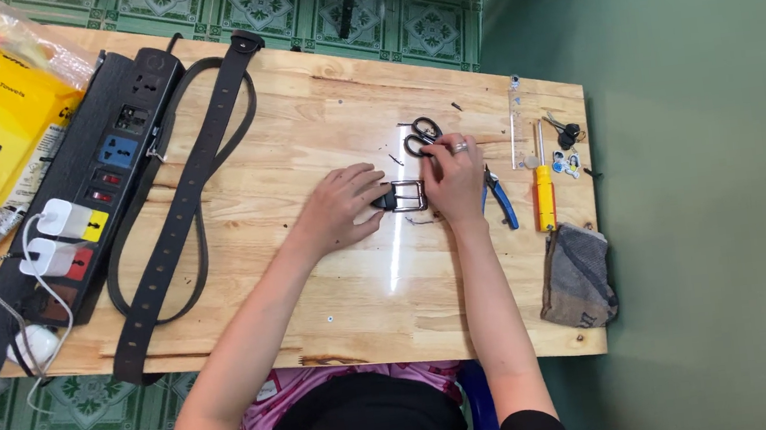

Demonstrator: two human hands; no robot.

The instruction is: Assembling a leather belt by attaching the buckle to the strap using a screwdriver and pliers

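A pale wooden desk point(333, 277) stands over green patterned floor tiles. Both hands meet on a rectangular silver belt buckle point(408, 195) with a black end piece. The left hand point(344, 208) pinches that black end; the right hand point(455, 177) closes over the frame's far side. Scissors point(420, 135) lie just beyond the grip, blue pliers point(499, 195) just right of it, and a black belt point(175, 199) well left.
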